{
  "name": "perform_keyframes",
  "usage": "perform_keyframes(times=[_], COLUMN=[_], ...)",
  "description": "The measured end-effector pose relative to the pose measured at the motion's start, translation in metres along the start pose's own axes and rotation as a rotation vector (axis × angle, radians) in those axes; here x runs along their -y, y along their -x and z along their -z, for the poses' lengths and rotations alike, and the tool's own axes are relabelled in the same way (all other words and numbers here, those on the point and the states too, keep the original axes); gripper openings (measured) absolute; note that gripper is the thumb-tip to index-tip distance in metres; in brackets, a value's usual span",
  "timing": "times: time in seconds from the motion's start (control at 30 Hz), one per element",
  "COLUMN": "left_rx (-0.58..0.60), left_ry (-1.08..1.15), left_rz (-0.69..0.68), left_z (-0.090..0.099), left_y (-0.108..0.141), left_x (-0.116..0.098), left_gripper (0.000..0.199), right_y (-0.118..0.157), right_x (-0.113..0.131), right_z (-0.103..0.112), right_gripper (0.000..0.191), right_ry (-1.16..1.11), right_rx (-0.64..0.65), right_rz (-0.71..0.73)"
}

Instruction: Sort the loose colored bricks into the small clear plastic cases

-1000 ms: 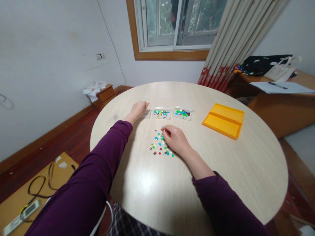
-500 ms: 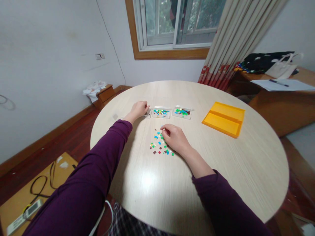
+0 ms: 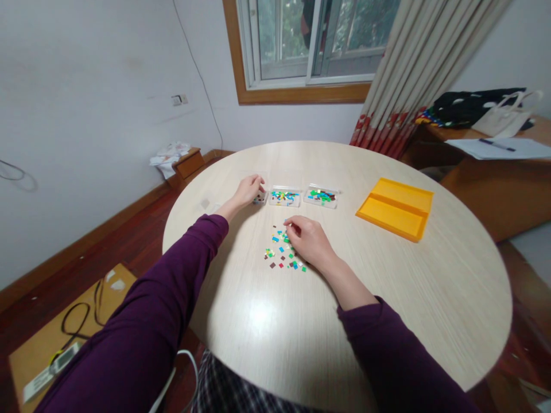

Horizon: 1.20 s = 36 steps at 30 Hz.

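Observation:
My left hand (image 3: 249,190) hovers at the leftmost clear plastic box (image 3: 259,200), which holds dark pieces and is partly covered by the hand. Its fingers are curled together and pointing down; anything between them is hidden. A scatter of small flat coloured pieces (image 3: 281,250), in green, blue, yellow, brown and red, lies on the table. Over the right side of this scatter is my right hand (image 3: 310,238), thumb and forefinger pinched near a tiny bluish spot. What that pinch holds is too small to tell. Beyond it stand a middle clear box (image 3: 284,198) and a right clear box (image 3: 322,197), both with mixed coloured pieces.
A yellow two-section tray (image 3: 394,211) lies on the right of the round table (image 3: 413,321). A paper with a pen (image 3: 497,144) and a white bag (image 3: 501,117) rest on a side desk. Left of the table, a power strip (image 3: 51,370) lies on a low board.
The view has shifted slightly, moving everything a little to the right. My left hand has lifted a little at the left box, showing more dark pieces. My right hand stays pinched over the scatter.

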<state>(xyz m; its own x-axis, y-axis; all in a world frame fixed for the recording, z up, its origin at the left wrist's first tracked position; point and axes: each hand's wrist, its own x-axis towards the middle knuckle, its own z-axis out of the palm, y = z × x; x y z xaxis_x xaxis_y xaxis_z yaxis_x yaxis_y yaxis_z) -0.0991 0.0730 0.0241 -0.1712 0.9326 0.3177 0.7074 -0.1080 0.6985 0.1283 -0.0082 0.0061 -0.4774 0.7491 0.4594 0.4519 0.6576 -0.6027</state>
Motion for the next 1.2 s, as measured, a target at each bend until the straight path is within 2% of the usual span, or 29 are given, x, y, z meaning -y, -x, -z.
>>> perform_keyframes(times=[0.13,0.27,0.33,0.43,0.53,0.6,0.7,0.8,0.87,1.03,1.2], left_rx=[-0.031,-0.032,-0.034,-0.060,-0.055,0.063,0.349,0.484,0.521,0.446,0.357], left_ry=[0.055,0.041,0.017,-0.065,-0.139,-0.158,-0.187,-0.201,-0.196,-0.234,-0.179], left_rz=[0.037,0.029,-0.005,-0.079,-0.177,-0.256,-0.286,-0.289,-0.298,-0.319,-0.318], left_z=[-0.001,-0.001,0.000,0.004,0.009,0.012,0.014,0.011,0.007,-0.004,-0.012], left_y=[0.002,0.001,0.000,0.003,0.018,0.034,0.061,0.080,0.086,0.090,0.096], left_x=[-0.002,-0.003,-0.004,-0.008,-0.017,-0.024,-0.032,-0.037,-0.037,-0.038,-0.037], left_gripper=[0.023,0.032,0.034,0.026,0.023,0.024,0.024,0.022,0.019,0.018,0.018], right_y=[0.000,-0.001,-0.001,-0.001,-0.002,-0.003,-0.004,-0.005,-0.005,-0.007,-0.013], right_x=[-0.002,-0.004,-0.005,-0.008,-0.015,-0.020,-0.028,-0.036,-0.041,-0.046,-0.044], right_z=[0.000,0.000,0.000,-0.002,-0.003,-0.004,-0.006,-0.009,-0.010,-0.012,-0.013], right_gripper=[0.019,0.019,0.019,0.019,0.019,0.020,0.025,0.031,0.034,0.040,0.029], right_ry=[-0.016,-0.021,-0.020,-0.013,0.006,0.026,0.057,0.066,0.054,0.030,0.064], right_rx=[-0.006,-0.010,-0.009,-0.023,-0.060,-0.088,-0.120,-0.112,-0.096,-0.056,0.010], right_rz=[-0.003,-0.008,-0.017,-0.018,-0.024,-0.034,-0.056,-0.068,-0.055,-0.026,-0.010])
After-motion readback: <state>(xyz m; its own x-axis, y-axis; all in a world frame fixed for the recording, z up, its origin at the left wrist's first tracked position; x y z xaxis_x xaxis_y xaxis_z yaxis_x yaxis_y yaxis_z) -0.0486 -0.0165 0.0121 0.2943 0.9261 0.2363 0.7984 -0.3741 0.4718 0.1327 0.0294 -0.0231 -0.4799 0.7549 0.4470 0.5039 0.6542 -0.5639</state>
